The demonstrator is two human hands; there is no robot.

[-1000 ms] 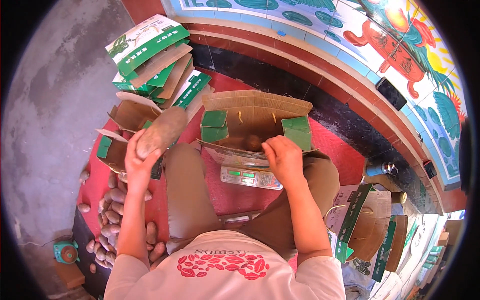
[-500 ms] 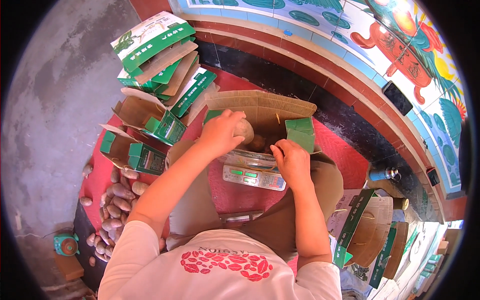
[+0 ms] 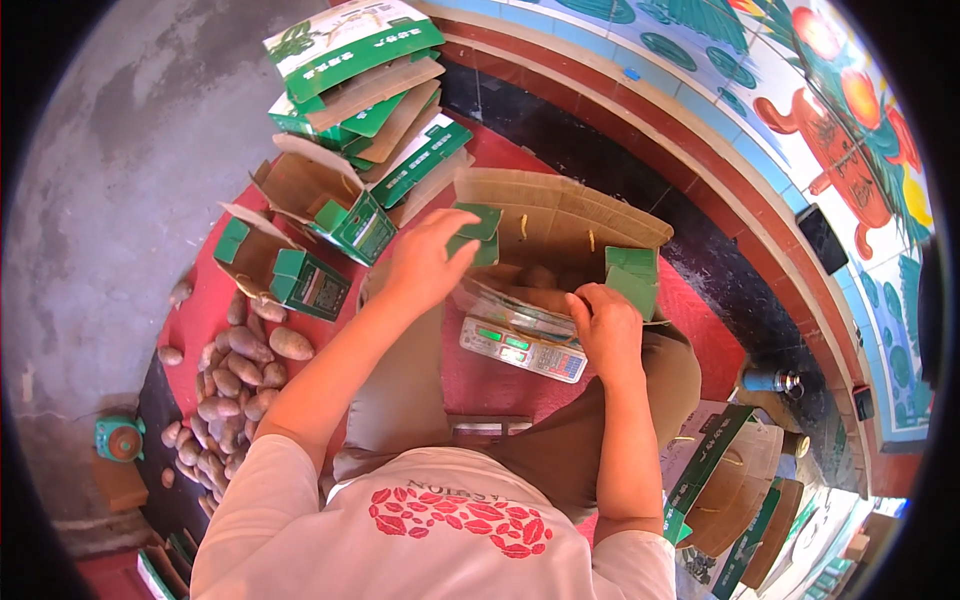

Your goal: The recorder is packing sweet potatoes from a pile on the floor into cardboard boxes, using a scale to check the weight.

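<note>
Between my knees an open cardboard box (image 3: pixel 560 205) with green end flaps sits on a digital scale (image 3: pixel 523 349) with lit green displays. A few brownish sweet potatoes (image 3: pixel 537 277) show in the shade inside the box. My left hand (image 3: pixel 428 262) is over the box's left corner beside a green flap, fingers apart and nothing in them. With bent fingers my right hand (image 3: pixel 607 320) grips the near edge of the box at its right side. Its fingertips are partly hidden.
A heap of sweet potatoes (image 3: pixel 240 375) lies on the red mat at left. Two open boxes (image 3: pixel 318 285) stand beyond it, and a stack of flattened boxes (image 3: pixel 350 75) behind. At right are more folded boxes (image 3: pixel 735 480) and a blue flask (image 3: pixel 768 380).
My left hand has let go of the sweet potato it held and come up empty at the box's left corner. My right hand stays on the near edge. The view has shifted slightly.
</note>
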